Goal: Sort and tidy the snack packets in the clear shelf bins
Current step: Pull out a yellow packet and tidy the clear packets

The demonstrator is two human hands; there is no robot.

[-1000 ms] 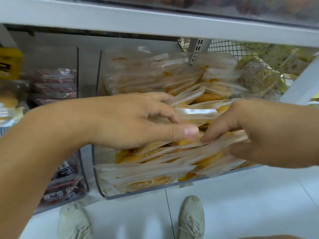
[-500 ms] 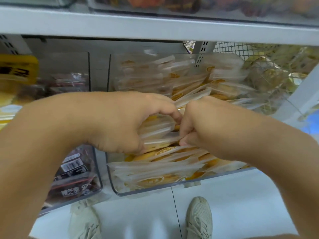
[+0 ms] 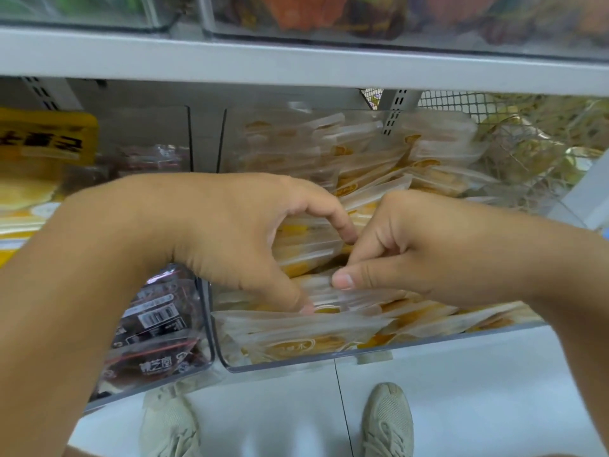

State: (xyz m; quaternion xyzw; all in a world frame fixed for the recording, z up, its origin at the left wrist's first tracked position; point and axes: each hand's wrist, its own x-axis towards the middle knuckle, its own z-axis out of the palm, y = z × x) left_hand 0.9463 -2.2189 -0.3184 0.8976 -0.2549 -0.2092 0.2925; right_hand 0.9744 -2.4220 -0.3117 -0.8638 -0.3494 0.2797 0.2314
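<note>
A clear shelf bin (image 3: pixel 329 362) in the middle holds several clear packets with yellow snacks (image 3: pixel 296 341), stacked and leaning. Both hands are inside it, meeting at the centre. My left hand (image 3: pixel 237 232) curls its fingers and thumb round a small bundle of the yellow packets (image 3: pixel 306 249). My right hand (image 3: pixel 405 249) grips the same bundle from the right, thumb pressed on a packet edge and fingers curled behind. The packets under the hands are hidden.
A second clear bin (image 3: pixel 158 328) to the left holds dark red packets with barcodes. Yellow packets (image 3: pixel 39 143) sit further left. Gold-wrapped snacks (image 3: pixel 527 153) lie to the right, behind wire mesh. A white shelf board (image 3: pixel 296 64) runs above. Two shoes (image 3: pixel 389 420) stand on the white floor.
The hands came together from apart and now both grip the bundle of yellow packets. The view has shifted, so the bins sit further right in the frame.
</note>
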